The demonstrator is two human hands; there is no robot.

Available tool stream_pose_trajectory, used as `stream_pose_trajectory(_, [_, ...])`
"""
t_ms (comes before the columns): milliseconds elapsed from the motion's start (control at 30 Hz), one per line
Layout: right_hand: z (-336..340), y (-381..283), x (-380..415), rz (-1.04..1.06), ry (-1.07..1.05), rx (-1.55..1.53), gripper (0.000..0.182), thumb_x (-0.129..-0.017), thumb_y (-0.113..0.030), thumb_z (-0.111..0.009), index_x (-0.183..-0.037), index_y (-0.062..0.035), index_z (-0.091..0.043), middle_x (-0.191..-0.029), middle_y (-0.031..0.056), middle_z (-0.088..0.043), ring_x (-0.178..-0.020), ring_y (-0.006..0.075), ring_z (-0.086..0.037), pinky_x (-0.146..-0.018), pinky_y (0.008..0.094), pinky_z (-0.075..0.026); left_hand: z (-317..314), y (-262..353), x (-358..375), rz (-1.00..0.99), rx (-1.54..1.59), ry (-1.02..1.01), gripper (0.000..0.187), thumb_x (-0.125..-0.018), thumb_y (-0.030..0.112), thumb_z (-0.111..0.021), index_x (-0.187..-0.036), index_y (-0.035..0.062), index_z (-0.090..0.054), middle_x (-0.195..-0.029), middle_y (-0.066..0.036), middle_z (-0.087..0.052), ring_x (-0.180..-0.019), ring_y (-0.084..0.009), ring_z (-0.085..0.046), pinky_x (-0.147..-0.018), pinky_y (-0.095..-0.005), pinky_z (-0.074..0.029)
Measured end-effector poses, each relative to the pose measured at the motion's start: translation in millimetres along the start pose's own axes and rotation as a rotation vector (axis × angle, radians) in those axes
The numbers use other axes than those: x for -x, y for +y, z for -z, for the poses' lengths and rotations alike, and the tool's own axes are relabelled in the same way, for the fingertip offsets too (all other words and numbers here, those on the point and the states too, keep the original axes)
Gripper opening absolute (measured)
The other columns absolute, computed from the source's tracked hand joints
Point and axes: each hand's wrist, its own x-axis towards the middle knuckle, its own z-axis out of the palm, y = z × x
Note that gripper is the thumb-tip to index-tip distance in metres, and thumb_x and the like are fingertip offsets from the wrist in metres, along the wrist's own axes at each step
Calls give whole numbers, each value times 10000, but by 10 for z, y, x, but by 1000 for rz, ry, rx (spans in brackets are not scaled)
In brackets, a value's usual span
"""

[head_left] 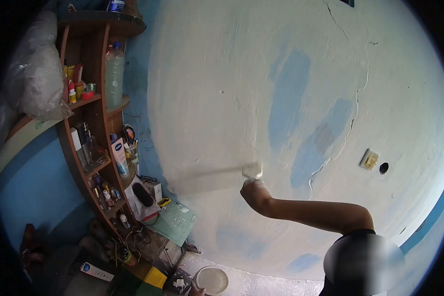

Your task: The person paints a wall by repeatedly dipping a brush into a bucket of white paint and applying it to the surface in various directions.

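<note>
head view: brush (253, 170) bristles-up, long axis near upright, in clenched right hand (255, 191)

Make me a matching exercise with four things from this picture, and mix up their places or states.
1. Painting tool
2. Round tub
3. Large bottle
4. Electrical fitting

A. Blue-capped, standing on a shelf
B. Beside a dark round hole
C. Held in a raised hand
D. Near the picture's bottom edge

Pairs: 1-C, 2-D, 3-A, 4-B
</note>
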Motion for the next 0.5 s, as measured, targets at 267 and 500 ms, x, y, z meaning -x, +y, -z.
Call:
stream_pose_trajectory(267, [568, 2301, -694, -316, -163, -326, 184, -746, -227, -581, -879, -101, -600, -887, 64, -601, -889, 204, -567, -746, 384, -426, 49, 63, -67, 97, 59, 71, 529, -889, 151, -438, -1304, 45, -128, -976, -213, -555, -663, -300, -630, -546, -356, -544])
stream_pose_trajectory(500, [1389, 3838, -861, -680, 344, 97, 152, -710, -179, -632, -832, -90, -628, -832, 84, -621, -841, 220, -606, -736, 365, -488, 33, 153, -119, 92, 105, 99, 522, -890, 155, -436, -1302, 46, -134, -972, -212, -554, -670, -303, -628, -553, -363, -544])
